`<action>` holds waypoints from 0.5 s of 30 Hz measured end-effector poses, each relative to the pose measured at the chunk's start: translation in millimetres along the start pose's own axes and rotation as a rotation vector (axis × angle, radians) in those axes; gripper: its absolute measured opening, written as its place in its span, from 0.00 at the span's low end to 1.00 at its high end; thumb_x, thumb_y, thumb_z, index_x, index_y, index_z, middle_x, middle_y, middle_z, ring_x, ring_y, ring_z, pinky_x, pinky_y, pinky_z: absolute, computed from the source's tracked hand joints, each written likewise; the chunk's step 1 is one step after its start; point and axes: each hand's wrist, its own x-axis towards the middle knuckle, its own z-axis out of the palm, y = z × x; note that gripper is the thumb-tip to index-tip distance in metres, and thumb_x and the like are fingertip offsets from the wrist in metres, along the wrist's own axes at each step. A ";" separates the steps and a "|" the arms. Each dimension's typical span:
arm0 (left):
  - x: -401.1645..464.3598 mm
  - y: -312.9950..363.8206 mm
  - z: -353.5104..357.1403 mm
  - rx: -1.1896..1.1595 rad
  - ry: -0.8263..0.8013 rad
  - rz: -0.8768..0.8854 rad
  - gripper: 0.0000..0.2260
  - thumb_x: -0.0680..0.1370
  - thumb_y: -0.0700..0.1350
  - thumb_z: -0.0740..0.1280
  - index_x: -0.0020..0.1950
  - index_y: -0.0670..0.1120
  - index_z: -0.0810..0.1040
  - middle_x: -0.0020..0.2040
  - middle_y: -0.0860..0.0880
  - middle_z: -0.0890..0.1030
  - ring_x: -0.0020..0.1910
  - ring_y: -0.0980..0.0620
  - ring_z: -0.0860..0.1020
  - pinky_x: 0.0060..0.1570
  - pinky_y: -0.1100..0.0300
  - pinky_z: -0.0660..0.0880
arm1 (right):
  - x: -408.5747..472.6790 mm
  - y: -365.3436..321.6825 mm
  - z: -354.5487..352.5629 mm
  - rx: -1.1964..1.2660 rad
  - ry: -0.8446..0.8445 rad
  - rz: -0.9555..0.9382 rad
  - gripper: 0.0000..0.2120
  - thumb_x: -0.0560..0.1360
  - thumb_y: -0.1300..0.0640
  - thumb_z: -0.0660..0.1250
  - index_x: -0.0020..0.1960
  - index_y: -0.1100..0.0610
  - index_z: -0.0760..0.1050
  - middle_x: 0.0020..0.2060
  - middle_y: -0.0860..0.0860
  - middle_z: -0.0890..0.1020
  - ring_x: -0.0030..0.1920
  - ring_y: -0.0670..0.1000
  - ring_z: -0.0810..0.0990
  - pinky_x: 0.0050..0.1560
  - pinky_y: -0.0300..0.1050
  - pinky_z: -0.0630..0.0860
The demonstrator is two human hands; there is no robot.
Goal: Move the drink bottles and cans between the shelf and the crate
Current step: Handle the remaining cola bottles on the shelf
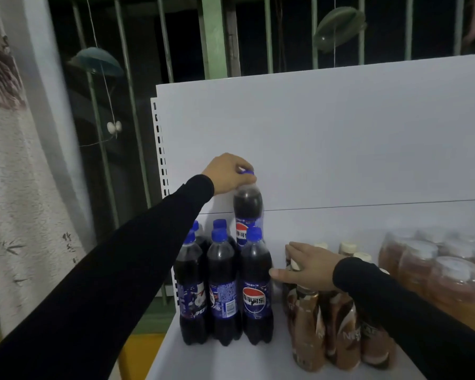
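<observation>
My left hand (228, 172) grips the blue cap of a cola bottle (248, 212) held above the back of a cluster of cola bottles (222, 286) on the white shelf (231, 360). My right hand (309, 266) rests with spread fingers on the tops of the brown coffee bottles (337, 330) to the right of the colas; its thumb points toward the nearest cola bottle (255, 286). No crate is in view.
Shrink-wrapped packs of amber tea bottles (436, 272) stand at the shelf's right. The white back panel (340, 138) rises behind everything. A slotted upright (159, 149) marks the shelf's left edge, with green bars and a curtain (17, 160) beyond.
</observation>
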 end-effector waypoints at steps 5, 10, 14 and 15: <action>-20.5 -19.8 21.5 0.139 -0.153 -0.028 0.15 0.75 0.49 0.75 0.60 0.48 0.84 0.50 0.52 0.82 0.53 0.53 0.80 0.56 0.60 0.75 | 0.0 1.0 0.9 -0.002 0.003 -0.005 0.56 0.66 0.19 0.47 0.82 0.54 0.46 0.81 0.51 0.48 0.80 0.51 0.49 0.77 0.47 0.49; -29.0 -26.2 28.6 0.175 -0.226 -0.069 0.15 0.74 0.50 0.76 0.59 0.49 0.84 0.51 0.52 0.82 0.53 0.52 0.80 0.51 0.62 0.72 | 2.5 1.9 1.7 -0.004 0.011 -0.008 0.57 0.64 0.18 0.46 0.82 0.54 0.47 0.81 0.51 0.49 0.80 0.51 0.51 0.77 0.48 0.51; -33.6 -21.9 34.9 0.241 -0.299 -0.048 0.12 0.74 0.48 0.75 0.57 0.49 0.83 0.49 0.53 0.80 0.48 0.52 0.79 0.45 0.61 0.74 | 5.9 4.8 3.3 0.003 0.013 -0.006 0.59 0.62 0.17 0.46 0.82 0.53 0.47 0.81 0.51 0.50 0.80 0.51 0.51 0.77 0.49 0.51; -34.5 -21.7 37.1 0.266 -0.310 -0.037 0.11 0.75 0.47 0.74 0.57 0.49 0.83 0.49 0.53 0.80 0.49 0.51 0.80 0.48 0.60 0.76 | 6.8 5.4 3.6 0.005 0.014 -0.005 0.60 0.61 0.16 0.46 0.82 0.53 0.47 0.81 0.51 0.50 0.80 0.51 0.52 0.77 0.49 0.52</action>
